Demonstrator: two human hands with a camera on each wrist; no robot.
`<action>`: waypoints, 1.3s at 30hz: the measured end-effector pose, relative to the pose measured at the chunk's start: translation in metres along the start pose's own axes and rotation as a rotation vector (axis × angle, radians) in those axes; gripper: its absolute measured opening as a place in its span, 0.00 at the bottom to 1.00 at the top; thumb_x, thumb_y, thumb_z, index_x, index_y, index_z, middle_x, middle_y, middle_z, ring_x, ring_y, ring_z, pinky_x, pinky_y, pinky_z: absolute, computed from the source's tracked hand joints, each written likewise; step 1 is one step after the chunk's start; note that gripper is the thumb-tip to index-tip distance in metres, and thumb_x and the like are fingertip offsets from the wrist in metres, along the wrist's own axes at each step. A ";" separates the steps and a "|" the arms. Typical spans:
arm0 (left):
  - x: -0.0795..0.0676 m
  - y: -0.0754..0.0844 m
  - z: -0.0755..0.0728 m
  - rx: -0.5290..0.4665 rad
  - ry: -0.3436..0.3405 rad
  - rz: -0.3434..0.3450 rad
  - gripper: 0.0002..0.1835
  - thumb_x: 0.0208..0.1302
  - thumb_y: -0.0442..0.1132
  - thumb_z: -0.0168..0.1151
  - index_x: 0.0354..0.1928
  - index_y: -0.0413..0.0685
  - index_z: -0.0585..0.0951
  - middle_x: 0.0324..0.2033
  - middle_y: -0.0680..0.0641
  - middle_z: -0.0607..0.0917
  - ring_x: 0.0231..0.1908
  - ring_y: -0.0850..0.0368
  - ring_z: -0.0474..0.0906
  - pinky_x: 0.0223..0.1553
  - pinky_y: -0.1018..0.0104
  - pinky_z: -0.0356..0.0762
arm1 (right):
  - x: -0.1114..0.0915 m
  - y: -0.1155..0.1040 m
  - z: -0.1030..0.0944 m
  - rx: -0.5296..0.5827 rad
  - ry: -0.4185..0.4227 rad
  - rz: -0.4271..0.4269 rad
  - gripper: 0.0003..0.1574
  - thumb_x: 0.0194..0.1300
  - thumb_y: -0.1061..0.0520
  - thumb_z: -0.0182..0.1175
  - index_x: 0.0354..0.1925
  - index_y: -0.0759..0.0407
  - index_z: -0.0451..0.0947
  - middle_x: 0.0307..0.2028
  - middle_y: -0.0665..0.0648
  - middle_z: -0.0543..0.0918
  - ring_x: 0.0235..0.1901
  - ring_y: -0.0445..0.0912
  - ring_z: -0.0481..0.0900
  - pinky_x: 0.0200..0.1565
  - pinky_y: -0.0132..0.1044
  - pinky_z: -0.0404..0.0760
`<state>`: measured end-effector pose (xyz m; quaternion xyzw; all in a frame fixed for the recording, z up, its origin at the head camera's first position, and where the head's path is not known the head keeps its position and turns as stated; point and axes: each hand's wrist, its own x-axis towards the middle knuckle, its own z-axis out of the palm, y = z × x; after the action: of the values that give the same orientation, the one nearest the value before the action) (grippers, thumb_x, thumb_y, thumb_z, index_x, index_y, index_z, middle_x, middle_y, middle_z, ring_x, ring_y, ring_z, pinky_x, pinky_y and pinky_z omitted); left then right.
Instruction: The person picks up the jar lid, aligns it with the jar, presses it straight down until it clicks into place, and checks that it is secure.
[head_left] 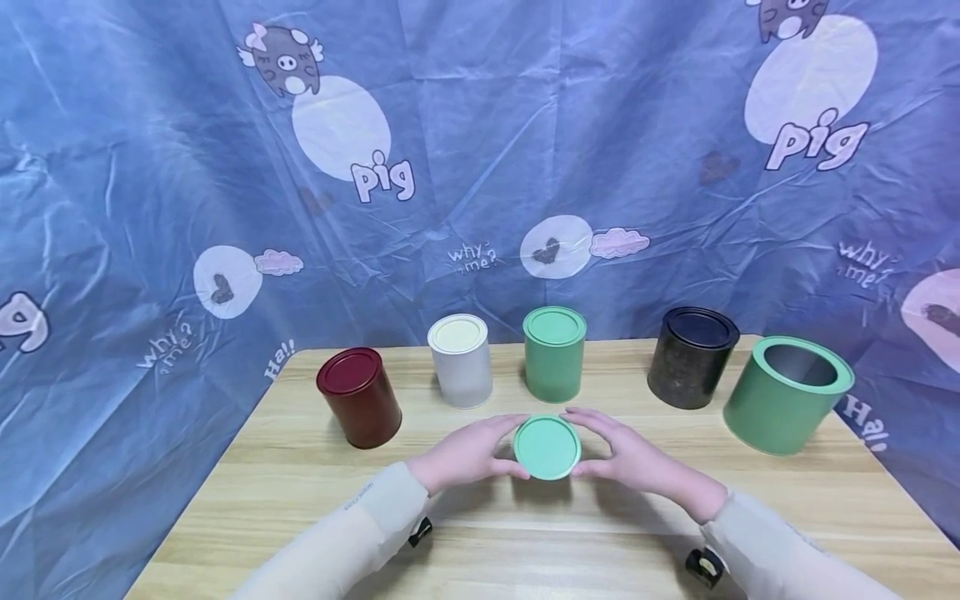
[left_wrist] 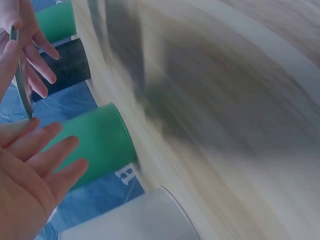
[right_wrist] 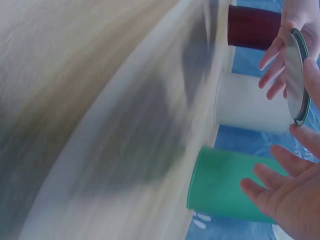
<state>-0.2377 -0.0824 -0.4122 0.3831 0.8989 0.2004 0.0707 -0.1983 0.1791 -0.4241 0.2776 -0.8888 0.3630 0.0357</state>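
Observation:
Between both hands, a round green can lid (head_left: 547, 447) is held above the table, its green top showing in the head view. My left hand (head_left: 471, 454) grips its left edge with thumb and index finger, and my right hand (head_left: 630, 454) does the same on the right. In the right wrist view the lid (right_wrist: 297, 75) is seen nearly edge-on, its silvery underside showing. The other fingers of both hands are spread out. Behind the lid stands a lidded green can (head_left: 555, 358). At the far right is a larger green can (head_left: 772, 408) with an open top and dark inside.
A dark red can (head_left: 362, 404) and a white can (head_left: 462, 367), both lidded, stand left of the middle. A lidded black can (head_left: 686, 362) is next to the open green one. Behind the wooden table (head_left: 300, 500) hangs a blue patterned cloth (head_left: 465, 125).

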 end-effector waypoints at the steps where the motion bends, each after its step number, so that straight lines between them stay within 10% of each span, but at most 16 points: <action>1: 0.001 0.001 0.000 -0.004 0.003 0.002 0.44 0.56 0.59 0.67 0.71 0.51 0.64 0.67 0.50 0.72 0.67 0.56 0.68 0.67 0.59 0.66 | -0.001 0.001 -0.002 0.001 0.007 0.002 0.47 0.50 0.53 0.73 0.64 0.69 0.68 0.63 0.73 0.69 0.62 0.71 0.66 0.58 0.69 0.67; 22: 0.045 0.046 -0.003 -0.073 0.128 -0.023 0.45 0.54 0.58 0.69 0.72 0.51 0.64 0.68 0.49 0.70 0.67 0.54 0.68 0.66 0.58 0.68 | -0.021 0.008 -0.064 -0.117 0.124 -0.008 0.41 0.51 0.53 0.72 0.62 0.64 0.72 0.61 0.68 0.74 0.60 0.66 0.70 0.55 0.63 0.73; 29: 0.063 0.065 -0.004 -0.064 0.140 0.031 0.44 0.55 0.60 0.68 0.71 0.54 0.65 0.67 0.50 0.72 0.66 0.56 0.69 0.65 0.59 0.69 | -0.037 0.013 -0.086 -0.131 0.136 -0.032 0.40 0.54 0.56 0.70 0.65 0.60 0.71 0.63 0.67 0.72 0.63 0.23 0.58 0.57 0.17 0.62; 35: 0.076 0.078 -0.003 -0.072 0.155 0.049 0.43 0.55 0.60 0.68 0.70 0.55 0.66 0.66 0.52 0.73 0.65 0.58 0.69 0.65 0.63 0.69 | -0.044 0.019 -0.100 -0.141 0.135 -0.062 0.42 0.55 0.58 0.69 0.68 0.56 0.67 0.65 0.64 0.70 0.62 0.16 0.51 0.54 0.09 0.53; 39: 0.083 0.084 -0.001 -0.078 0.156 0.058 0.43 0.55 0.61 0.67 0.71 0.56 0.65 0.66 0.54 0.73 0.65 0.60 0.69 0.65 0.64 0.68 | -0.049 0.020 -0.111 -0.159 0.137 -0.079 0.43 0.55 0.60 0.69 0.68 0.56 0.66 0.68 0.43 0.66 0.63 0.16 0.51 0.54 0.08 0.53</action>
<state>-0.2404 0.0296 -0.3746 0.3889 0.8818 0.2665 0.0095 -0.1831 0.2874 -0.3683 0.2833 -0.8986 0.3077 0.1329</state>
